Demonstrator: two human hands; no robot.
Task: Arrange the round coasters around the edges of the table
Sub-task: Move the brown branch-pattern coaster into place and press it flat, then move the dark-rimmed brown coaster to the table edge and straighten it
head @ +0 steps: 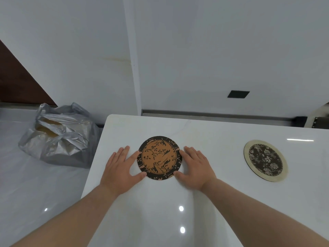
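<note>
A round coaster with an orange centre and black branch pattern [159, 158] lies flat on the glossy white table [204, 202], near its far left corner. My left hand [121, 168] rests flat on the table at the coaster's left rim, thumb and forefinger touching its edge. My right hand [194, 166] lies flat at the right rim, its thumb and fingertips against the edge. A second round coaster, cream-rimmed with a dark floral centre [265, 160], lies to the right near the far edge, apart from both hands.
A crumpled silver plastic bag [58, 134] sits on the pale floor left of the table. The table's far edge meets a white wall with a dark rectangular socket plate [238, 94]. The table's left edge runs close to my left hand.
</note>
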